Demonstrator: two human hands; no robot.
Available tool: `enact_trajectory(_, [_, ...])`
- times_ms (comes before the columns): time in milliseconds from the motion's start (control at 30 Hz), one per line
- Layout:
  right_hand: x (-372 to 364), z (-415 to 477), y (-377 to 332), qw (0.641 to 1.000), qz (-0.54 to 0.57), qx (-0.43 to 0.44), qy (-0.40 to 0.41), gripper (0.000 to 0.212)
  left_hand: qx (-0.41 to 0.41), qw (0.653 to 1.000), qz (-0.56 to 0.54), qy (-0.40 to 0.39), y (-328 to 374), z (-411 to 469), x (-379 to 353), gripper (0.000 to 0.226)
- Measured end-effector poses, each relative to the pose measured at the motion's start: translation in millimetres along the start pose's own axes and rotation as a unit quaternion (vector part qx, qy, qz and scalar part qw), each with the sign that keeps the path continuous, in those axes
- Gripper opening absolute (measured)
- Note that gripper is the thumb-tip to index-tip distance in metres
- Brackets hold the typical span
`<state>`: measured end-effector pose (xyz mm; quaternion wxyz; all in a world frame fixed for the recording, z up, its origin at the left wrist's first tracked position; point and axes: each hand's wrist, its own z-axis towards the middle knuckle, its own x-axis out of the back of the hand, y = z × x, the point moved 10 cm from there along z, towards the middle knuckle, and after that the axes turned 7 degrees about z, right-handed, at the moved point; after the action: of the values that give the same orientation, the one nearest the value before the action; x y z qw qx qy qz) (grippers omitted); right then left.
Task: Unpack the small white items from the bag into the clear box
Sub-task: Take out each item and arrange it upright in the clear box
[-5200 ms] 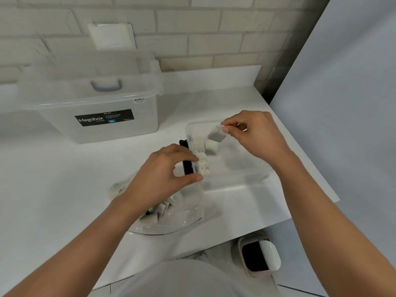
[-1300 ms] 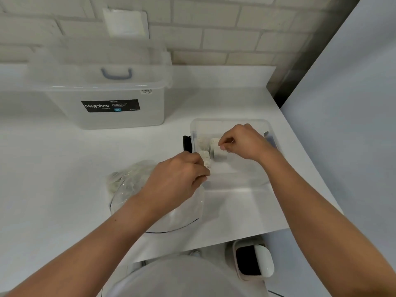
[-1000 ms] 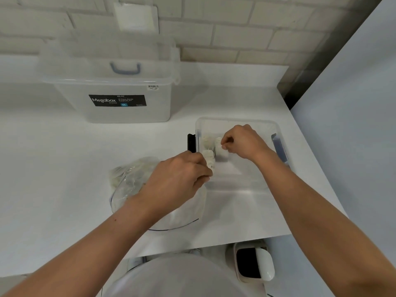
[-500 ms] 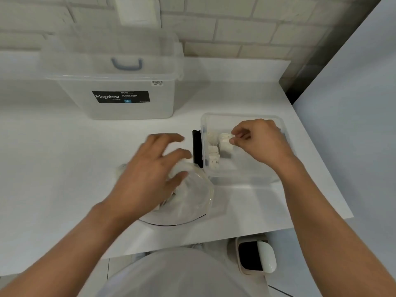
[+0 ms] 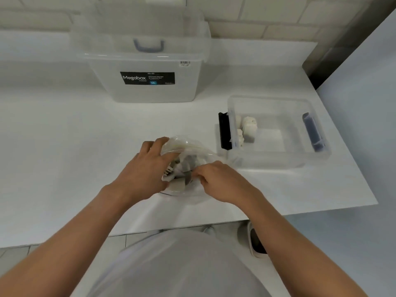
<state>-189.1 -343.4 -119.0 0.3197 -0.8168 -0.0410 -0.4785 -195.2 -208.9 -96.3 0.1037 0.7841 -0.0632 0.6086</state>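
Note:
A clear plastic bag (image 5: 192, 153) lies on the white table in front of me, with several small white items (image 5: 182, 168) showing inside its mouth. My left hand (image 5: 147, 170) holds the bag's left edge, its fingers curved over the plastic. From the right, my right hand (image 5: 218, 181) reaches into the mouth and its curled fingertips pinch one of the white items. The small clear box (image 5: 278, 155) stands to the right of the bag, apart from both hands. A few white items (image 5: 248, 128) sit against its left wall.
A large clear Megabox tub (image 5: 147, 91) stands at the back of the table (image 5: 64, 146). The small box has a black clip (image 5: 224, 130) on its left and a blue one (image 5: 312, 131) on its right. The table's edge runs close by on the right.
My right hand has left the clear box and come back left into the bag's mouth. My left hand, spread open over the bag half a second ago, now holds its edge.

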Motion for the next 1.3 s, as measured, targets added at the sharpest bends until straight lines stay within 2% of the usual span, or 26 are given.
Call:
enact_trajectory(67, [5, 3, 0, 0.998, -0.054, -0.021, 0.033, 0.022, -0.007, 1.000, -0.020, -0.021, 0, 0, -1, 0.097])
enact_trajectory(133, [14, 4, -12, 0.993, -0.086, -0.014, 0.076, 0.017, -0.012, 0.999, -0.034, -0.034, -1, -1, -3, 0.105])
enact_trajectory(200, [14, 8, -26, 0.993, -0.062, 0.009, 0.096, 0.017, -0.019, 0.998, -0.051, -0.030, -2, -1, -2, 0.109])
enact_trajectory(300, [-5, 20, -40, 0.998, 0.034, 0.037, 0.046, 0.019, -0.039, 0.996, -0.083, -0.020, -3, -2, -2, 0.112])
enact_trajectory(433, [-24, 28, -52, 0.996, -0.032, 0.078, 0.021, 0.040, -0.056, 0.994, -0.093, -0.030, -6, -2, -7, 0.118])
enact_trajectory(567, [-26, 31, -59, 0.989, -0.077, 0.093, 0.080, 0.037, -0.076, 0.992, -0.093, -0.038, -7, -1, -10, 0.123])
enact_trajectory(667, [-22, 31, -60, 0.986, -0.075, 0.080, 0.127, 0.029, -0.083, 0.991, -0.100, -0.042, -9, 0, -8, 0.122])
enact_trajectory(867, [-16, 28, -62, 0.981, -0.083, 0.071, 0.160, 0.018, -0.088, 0.989, -0.112, -0.042, -8, 1, -5, 0.120])
enact_trajectory(1033, [-5, 18, -55, 0.984, -0.064, 0.049, 0.162, 0.023, -0.082, 0.988, -0.133, -0.005, -11, 3, 4, 0.111])
enact_trajectory(1300, [29, -11, -44, 0.977, -0.065, -0.015, 0.202, 0.017, -0.071, 0.991, -0.115, 0.008, -14, 5, 10, 0.114])
